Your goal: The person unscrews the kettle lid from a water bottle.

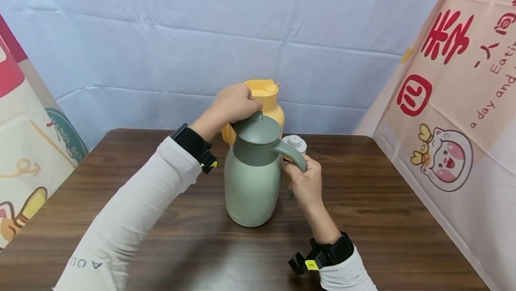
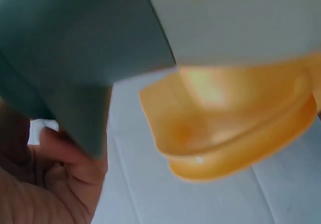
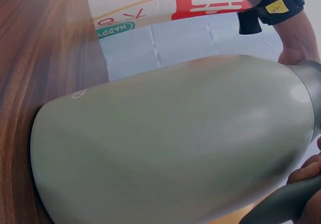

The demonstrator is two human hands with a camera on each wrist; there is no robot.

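Observation:
A pale green thermos jug (image 1: 251, 197) stands upright on the wooden table, its dark green lid (image 1: 260, 130) on top. My right hand (image 1: 307, 181) grips the jug's curved handle (image 1: 292, 152), which points to the right. At the lid's far left edge is my left hand (image 1: 238, 101), its fingers curled and pinching the lid. The left wrist view has curled fingers (image 2: 75, 166) beside the dark green spout (image 2: 83, 116). Filling most of the right wrist view, the jug body (image 3: 170, 143) meets the table at its base.
Right behind the green jug is a yellow jug (image 1: 274, 111), partly hidden. A white-topped container (image 1: 295, 141) stands behind the handle. The brown table (image 1: 363, 210) backs onto a pale blue cloth (image 1: 201, 58), with printed cloths hanging at both sides.

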